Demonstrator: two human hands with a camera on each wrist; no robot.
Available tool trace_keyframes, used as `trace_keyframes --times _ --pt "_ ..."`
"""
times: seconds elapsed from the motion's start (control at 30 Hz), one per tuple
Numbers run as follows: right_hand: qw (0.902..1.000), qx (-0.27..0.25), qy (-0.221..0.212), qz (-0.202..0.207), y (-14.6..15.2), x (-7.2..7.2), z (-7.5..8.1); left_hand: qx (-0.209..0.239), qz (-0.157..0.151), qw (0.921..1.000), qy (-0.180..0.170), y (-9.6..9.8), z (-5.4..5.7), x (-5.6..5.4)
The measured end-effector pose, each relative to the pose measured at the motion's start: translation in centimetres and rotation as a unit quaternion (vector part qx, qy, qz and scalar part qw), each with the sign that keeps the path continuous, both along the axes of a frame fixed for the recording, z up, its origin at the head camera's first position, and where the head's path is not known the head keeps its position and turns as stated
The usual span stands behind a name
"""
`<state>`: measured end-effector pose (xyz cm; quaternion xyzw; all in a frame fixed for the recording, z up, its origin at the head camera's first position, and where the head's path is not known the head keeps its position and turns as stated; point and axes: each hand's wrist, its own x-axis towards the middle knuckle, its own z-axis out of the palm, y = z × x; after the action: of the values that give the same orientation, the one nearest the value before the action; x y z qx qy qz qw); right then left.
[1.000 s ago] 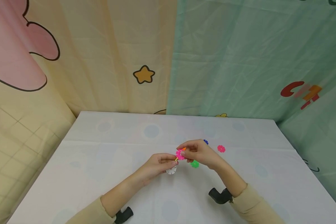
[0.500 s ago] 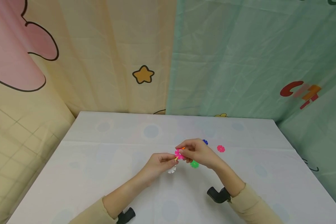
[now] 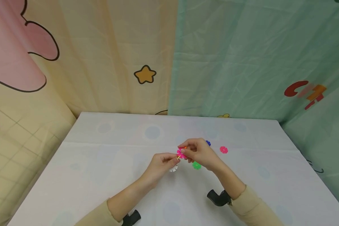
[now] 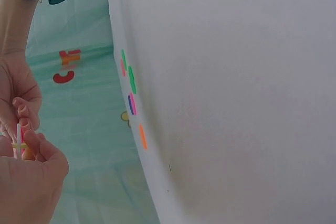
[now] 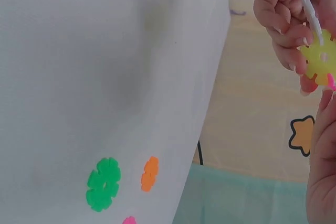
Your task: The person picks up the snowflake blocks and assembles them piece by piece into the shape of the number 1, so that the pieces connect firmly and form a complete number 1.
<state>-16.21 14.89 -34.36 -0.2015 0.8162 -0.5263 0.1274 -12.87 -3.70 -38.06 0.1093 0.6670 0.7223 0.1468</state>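
My left hand [image 3: 161, 167] pinches a yellow notched disc, the flat snowflake-shaped building kind; its face shows in the right wrist view as a yellow disc [image 5: 317, 56]. A white disc [image 5: 311, 17] is joined to the yellow one at an angle and hangs below the left fingers in the head view. A pink disc [image 3: 180, 153] is pinched between thumb and fingers of my right hand [image 3: 200, 153]. Its edge meets the yellow disc's edge between the two hands, above the table. Fingers hide part of the joint.
Loose discs lie on the white table [image 3: 101, 163]: a green disc [image 3: 196, 165], a blue disc [image 3: 208, 143] and a reddish-pink disc [image 3: 223, 149] near the right hand. An orange disc [image 5: 149, 173] lies there too. Printed curtains [image 3: 228, 62] stand behind the table.
Both hands stay together and have risen slightly in the head view with the discs. Less of the white disc shows below the left fingers. The loose discs have not moved.
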Motion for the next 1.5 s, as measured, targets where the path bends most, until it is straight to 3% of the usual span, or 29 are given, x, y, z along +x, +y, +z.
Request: trace_keyframes --times 0.23,0.47,0.8,1.0,1.3,1.5 --pt "0.9992 -0.028 -0.020 -0.021 -0.3 0.5 -0.4 0.009 0.006 0.9999 -0.014 -0.1 0.0 -0.1" --pt "0.9995 -0.017 -0.022 -0.015 -0.3 0.5 -0.6 0.020 -0.021 0.9994 -0.017 -0.3 -0.2 -0.1" --pt "0.9968 -0.057 -0.055 -0.014 0.0 0.2 -1.0 0.016 -0.017 0.9990 -0.037 -0.3 -0.4 -0.4" --pt "0.9933 -0.071 -0.092 -0.004 0.4 0.1 -1.0 0.023 -0.030 0.9982 -0.047 -0.3 -0.5 -0.4" --pt "0.9903 -0.078 -0.110 0.035 1.3 0.0 -1.0 0.008 -0.051 0.9974 -0.049 -0.7 -0.3 -0.4" --pt "0.9870 -0.112 -0.115 0.006 1.3 0.1 -1.3 0.009 -0.053 0.9973 -0.050 -0.6 -0.3 -0.4"
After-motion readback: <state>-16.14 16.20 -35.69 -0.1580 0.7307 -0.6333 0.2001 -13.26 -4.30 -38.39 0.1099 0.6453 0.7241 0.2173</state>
